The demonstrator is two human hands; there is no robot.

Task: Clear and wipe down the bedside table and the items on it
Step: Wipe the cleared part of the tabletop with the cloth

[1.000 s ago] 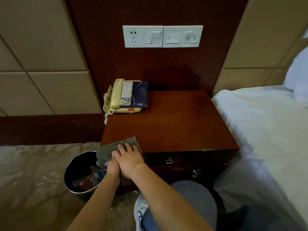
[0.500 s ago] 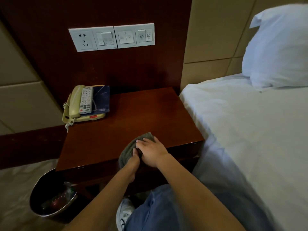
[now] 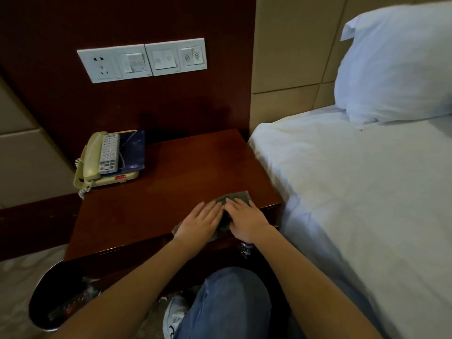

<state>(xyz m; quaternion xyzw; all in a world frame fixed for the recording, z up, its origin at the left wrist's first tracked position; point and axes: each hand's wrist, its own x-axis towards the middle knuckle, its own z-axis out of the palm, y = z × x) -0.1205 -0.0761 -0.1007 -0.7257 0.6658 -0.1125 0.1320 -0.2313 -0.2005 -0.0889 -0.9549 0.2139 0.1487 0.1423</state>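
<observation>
Telephone [image 3: 90,165]: back left on the bedside table [image 3: 171,177], well beyond the fingertips, remote [image 3: 109,152] on top.
Left hand [image 3: 199,223]: flat on the cloth [image 3: 236,198], fingers straight, together.
Cloth: grey, under both palms, corner past the right fingertips.
Right hand [image 3: 247,221]: flat, fingers slightly spread.

The counter [image 3: 186,167] offers open wood across its middle and rear right, where a hand can pass from the front edge to the wall panel [image 3: 183,101], which closes the rear. The rear left corner is taken by the telephone [image 3: 90,165], with a remote control [image 3: 109,152] and a dark blue booklet [image 3: 134,150] lying on it. At the front right edge the left hand [image 3: 203,222] and right hand [image 3: 247,221] lie flat on the cloth [image 3: 236,197] and block that strip. The bed [image 3: 354,192] stands close against the right side. A waste bin [image 3: 41,309] stands on the floor by the front left corner, and a knee [image 3: 232,297] fills the space before the front.
</observation>
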